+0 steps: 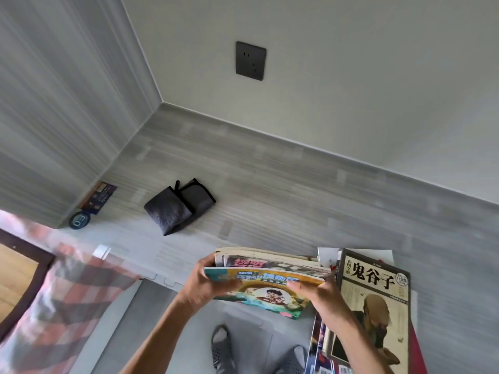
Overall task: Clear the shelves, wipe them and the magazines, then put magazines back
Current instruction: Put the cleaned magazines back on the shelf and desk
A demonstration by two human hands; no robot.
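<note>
Two hands, left hand [208, 283] and right hand [322, 295], are closed around one stack of magazines [267, 276] above the grey shelf [270, 190]. One folded dark cloth [178, 207] lies there. More magazines [375, 306] lie beside the right hand.

Only a folded cloth [178, 206] interrupts the open shelf [297, 184] beyond the magazines [270, 276].

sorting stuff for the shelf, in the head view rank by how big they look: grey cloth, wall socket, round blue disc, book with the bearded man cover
1. Book with the bearded man cover, though nearest the camera
2. Grey cloth
3. Wall socket
4. Round blue disc
</note>
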